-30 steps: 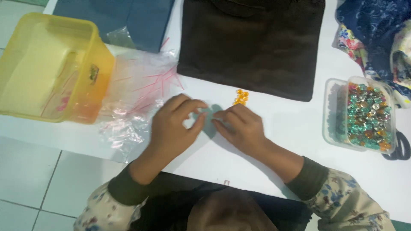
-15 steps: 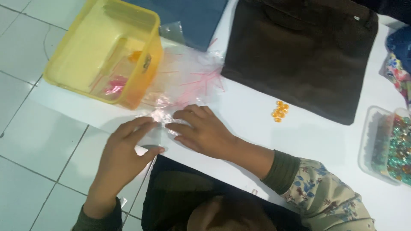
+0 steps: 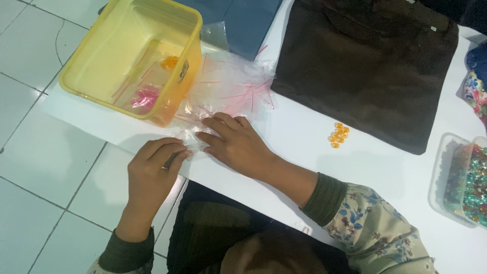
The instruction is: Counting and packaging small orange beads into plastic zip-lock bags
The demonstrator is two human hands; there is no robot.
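Observation:
A heap of small clear plastic bags with pink strips (image 3: 228,91) lies on the white table (image 3: 385,167) beside a yellow tub (image 3: 127,56). My left hand (image 3: 152,172) pinches the near edge of one clear bag at the table's front edge. My right hand (image 3: 236,144) rests flat on the same bag, fingertips pointing left and nearly touching the left hand. A small cluster of orange beads (image 3: 339,134) lies on the table to the right of my right hand, apart from both hands.
The yellow tub holds a few orange and pink bits. A dark brown cloth bag (image 3: 365,66) and a blue one (image 3: 243,20) lie at the back. A clear box of mixed coloured beads (image 3: 464,182) stands at the right edge. White floor tiles (image 3: 45,167) are below left.
Both hands have shifted left from the table's middle, near the orange beads, to the pile of clear bags by the yellow tub. The view has swung left with them.

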